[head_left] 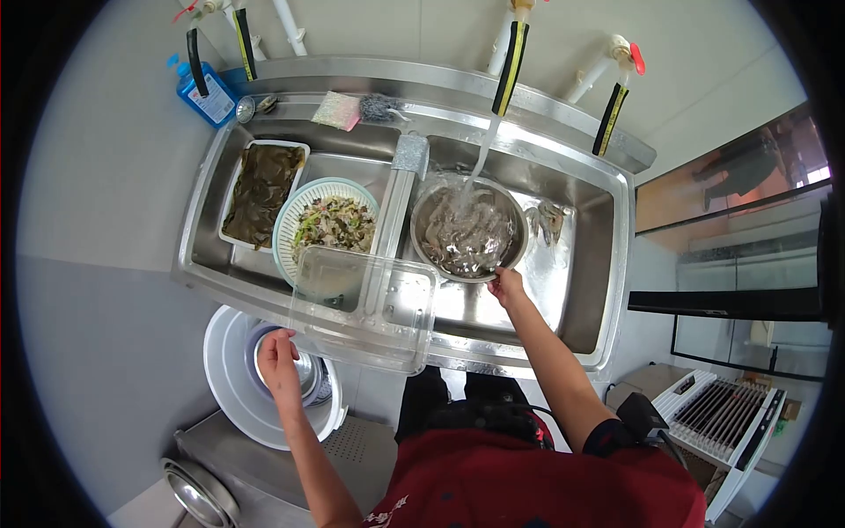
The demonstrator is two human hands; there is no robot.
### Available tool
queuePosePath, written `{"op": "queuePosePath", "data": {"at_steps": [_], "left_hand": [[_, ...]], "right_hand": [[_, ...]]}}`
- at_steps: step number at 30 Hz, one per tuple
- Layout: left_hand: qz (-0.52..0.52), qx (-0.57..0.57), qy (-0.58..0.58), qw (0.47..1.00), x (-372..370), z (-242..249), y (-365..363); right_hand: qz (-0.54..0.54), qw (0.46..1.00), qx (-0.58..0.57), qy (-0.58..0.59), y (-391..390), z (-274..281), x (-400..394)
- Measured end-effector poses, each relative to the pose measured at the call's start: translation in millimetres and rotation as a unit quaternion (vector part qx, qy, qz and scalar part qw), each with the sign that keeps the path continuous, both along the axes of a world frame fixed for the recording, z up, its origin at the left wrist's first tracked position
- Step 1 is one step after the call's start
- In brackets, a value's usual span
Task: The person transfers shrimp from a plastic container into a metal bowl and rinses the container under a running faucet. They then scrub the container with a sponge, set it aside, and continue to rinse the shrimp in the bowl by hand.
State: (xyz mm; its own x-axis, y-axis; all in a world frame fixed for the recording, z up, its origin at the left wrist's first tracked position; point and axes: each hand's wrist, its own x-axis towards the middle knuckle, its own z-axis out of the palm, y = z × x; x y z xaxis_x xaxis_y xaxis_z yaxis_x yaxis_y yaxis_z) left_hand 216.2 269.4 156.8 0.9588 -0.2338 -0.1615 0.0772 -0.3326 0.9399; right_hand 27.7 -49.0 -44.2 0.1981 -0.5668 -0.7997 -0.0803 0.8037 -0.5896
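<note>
My right hand (pixel 505 287) is closed on the near rim of a metal bowl (pixel 422 251) in the right sink basin. Water runs from a black-sleeved tap (pixel 510 70) onto the greyish shrimp (pixel 466 231) inside the bowl. My left hand (pixel 280 356) is over a white bucket (pixel 231 387), its fingers curled right at the left corner of a clear plastic container (pixel 400 339); I cannot tell whether it grips that corner. The container lies across the sink's front edge and divider, overlapping a pale green colander (pixel 283 231) of chopped food (pixel 333 222).
Several loose shrimp (pixel 550 222) lie right of the bowl. A white tray (pixel 236 239) of dark brown food stands in the left basin. Sponges (pixel 338 111), a cloth (pixel 410 153) and a blue bottle (pixel 207 92) are along the sink. A low metal stool (pixel 365 440) stands below.
</note>
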Motion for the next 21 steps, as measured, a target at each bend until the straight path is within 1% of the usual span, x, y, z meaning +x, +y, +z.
{"op": "queuePosePath", "data": {"at_steps": [3, 8, 9, 11, 14, 15, 16, 19, 21], "left_hand": [[-0.009, 0.001, -0.019, 1.0, -1.3, -1.4, -1.5], [-0.014, -0.006, -0.004, 1.0, -3.3, -2.2, -2.0], [-0.017, -0.001, -0.006, 1.0, -3.6, -2.8, -1.4], [-0.015, 0.005, -0.004, 1.0, -4.6, -5.5, 1.1], [-0.013, 0.015, -0.002, 1.0, -7.8, -8.6, 5.2], [-0.012, 0.018, -0.002, 1.0, -7.5, -9.8, 5.8], [-0.013, 0.019, -0.003, 1.0, -7.1, -10.3, 5.9], [-0.007, 0.023, -0.002, 1.0, -8.9, -8.5, 8.9], [0.0, 0.025, 0.011, 1.0, -10.2, -7.9, 8.6]], "right_hand": [[0.007, 1.0, 0.01, 0.003, -6.2, 2.3, 1.0], [0.014, 1.0, 0.01, 0.007, -4.0, -0.4, -3.6], [0.01, 0.999, 0.029, 0.015, -2.5, -2.9, -4.9], [0.015, 0.997, 0.059, 0.037, -0.8, -29.7, -12.2], [0.037, 0.993, 0.105, 0.028, 15.1, -55.9, -18.8], [0.044, 0.994, 0.095, 0.009, 20.0, -56.8, -14.2], [0.017, 0.993, 0.115, 0.007, 25.0, -58.6, -6.0], [-0.01, 0.99, 0.136, 0.02, 31.5, -54.2, 17.7], [-0.036, 0.985, 0.164, -0.047, 31.3, -56.0, 28.9]]}}
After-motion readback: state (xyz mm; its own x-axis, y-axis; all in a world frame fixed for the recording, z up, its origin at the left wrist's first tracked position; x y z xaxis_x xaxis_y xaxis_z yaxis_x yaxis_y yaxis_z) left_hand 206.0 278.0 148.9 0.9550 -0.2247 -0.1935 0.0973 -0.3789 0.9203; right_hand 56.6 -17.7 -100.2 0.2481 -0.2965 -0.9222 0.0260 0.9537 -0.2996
